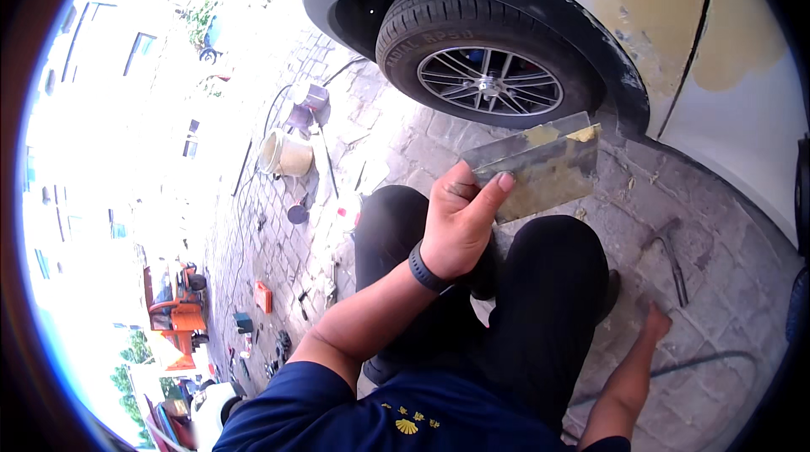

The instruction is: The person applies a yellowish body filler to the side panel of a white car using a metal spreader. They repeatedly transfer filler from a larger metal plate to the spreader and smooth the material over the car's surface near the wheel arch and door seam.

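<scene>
My left hand, with a dark band on its wrist, is closed round two thin flat putty spreaders. They overlap and are smeared with yellowish putty, with a thicker dab at the upper right corner. They are held above my knees, in front of the car wheel. Down to the right, my right hand reaches low over the paving, and its fingers are too unclear to read. Just beyond it lies a dark hammer-like tool.
The car body, patched with beige filler, fills the upper right. A pale bucket stands left of the wheel. Scattered tools and an orange-red box lie at the left. A hose curves across the lower right.
</scene>
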Tool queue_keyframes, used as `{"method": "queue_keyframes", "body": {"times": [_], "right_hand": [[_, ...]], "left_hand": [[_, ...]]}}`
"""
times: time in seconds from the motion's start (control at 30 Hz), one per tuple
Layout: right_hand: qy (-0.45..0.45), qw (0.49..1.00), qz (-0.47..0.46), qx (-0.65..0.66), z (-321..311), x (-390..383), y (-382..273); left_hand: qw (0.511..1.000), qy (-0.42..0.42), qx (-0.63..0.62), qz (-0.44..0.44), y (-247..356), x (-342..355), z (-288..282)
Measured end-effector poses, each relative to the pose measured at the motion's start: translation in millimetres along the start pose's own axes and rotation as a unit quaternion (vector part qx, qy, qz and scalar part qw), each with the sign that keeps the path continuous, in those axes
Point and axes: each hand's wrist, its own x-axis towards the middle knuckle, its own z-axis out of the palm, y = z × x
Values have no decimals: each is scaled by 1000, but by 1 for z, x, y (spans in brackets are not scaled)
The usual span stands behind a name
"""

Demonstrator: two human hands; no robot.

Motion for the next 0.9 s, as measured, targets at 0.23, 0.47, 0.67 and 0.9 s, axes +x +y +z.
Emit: {"method": "queue_keyframes", "body": {"times": [0.23,0.47,0.67,0.9], "right_hand": [[75,953,-241,171,-17,116,38],[-128,718,-684,3,-75,-118,-246],[-533,669,-501,130,-117,-337,-404],[-479,626,-474,392,-221,-327,-333]], "left_hand": [[997,-72,17,-22,-4,-1,1],[990,-140,-27,-7,6,-35,15],[989,-136,-41,48,29,-52,7],[983,-93,-155,20,25,-37,-3]]}}
